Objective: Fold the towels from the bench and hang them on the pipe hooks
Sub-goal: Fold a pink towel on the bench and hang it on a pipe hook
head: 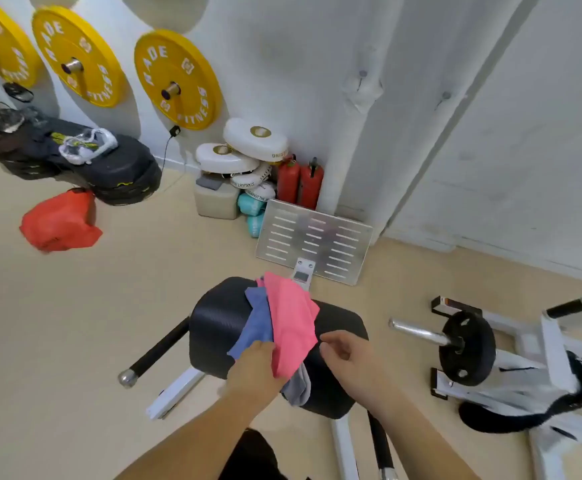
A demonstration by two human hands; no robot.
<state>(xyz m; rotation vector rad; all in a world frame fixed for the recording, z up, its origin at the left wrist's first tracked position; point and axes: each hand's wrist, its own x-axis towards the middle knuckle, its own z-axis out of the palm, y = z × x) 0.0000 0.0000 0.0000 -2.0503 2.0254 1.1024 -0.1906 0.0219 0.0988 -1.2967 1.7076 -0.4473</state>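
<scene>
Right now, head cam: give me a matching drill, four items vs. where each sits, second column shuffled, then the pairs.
Things:
1. pink towel
2. grey towel
3. red bag
4. yellow plates

Places:
A. on the floor, left of the bench
B. hung on wall pegs
C. top of the pile on the black bench pad
D. hanging off the pad's near edge, under the pink one

Pairs: 1-C, 2-D, 3-A, 4-B

The left hand rests on the towels; the right hand is beside them, fingers loosely curled.
</scene>
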